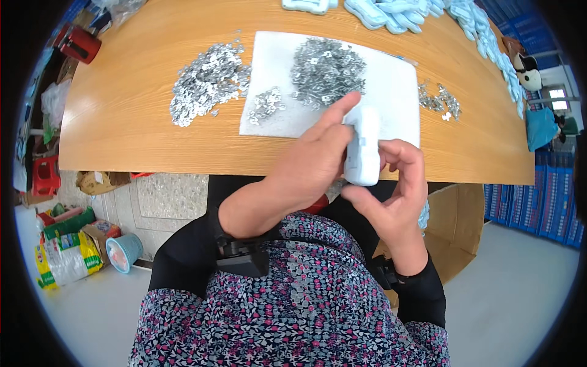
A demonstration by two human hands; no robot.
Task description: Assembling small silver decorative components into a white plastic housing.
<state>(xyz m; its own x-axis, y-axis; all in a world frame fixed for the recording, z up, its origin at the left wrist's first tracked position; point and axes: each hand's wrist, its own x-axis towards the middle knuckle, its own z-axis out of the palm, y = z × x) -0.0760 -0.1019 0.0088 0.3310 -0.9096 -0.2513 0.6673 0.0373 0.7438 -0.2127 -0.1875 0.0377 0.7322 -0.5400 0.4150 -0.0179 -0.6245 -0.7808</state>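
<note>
A: Head view, item one?

B: White plastic housing (362, 147), oblong with rounded ends, held over the near edge of the bench (122, 122). Long axis close to upright in the picture, upper end leaning slightly away from the person, lower end toward the lap.

A: Hands?

B: Left hand (312, 165) wrapped across its left side, fingers (337, 110) closed over the upper part with the forefinger stretched along the top. Right hand (397, 183) cupped at the lower right, thumb under the bottom end, fingers curled loosely, partly open. Whether anything small sits between them, I cannot tell.

A: Nearby stock?

B: White sheet (391, 85) carrying a heap of small metal parts (324, 67), a smaller cluster (266, 104), a loose heap (208, 79) on bare wood, a few pieces (440, 101) to the right. More pale housings (391, 9) along the far edge.

A: Risks?

B: In my judgement, the housing hangs past the bench edge, so a slipped grip would drop it to the lap or floor. A sleeve brushing the heaps could scatter the pieces.
</note>
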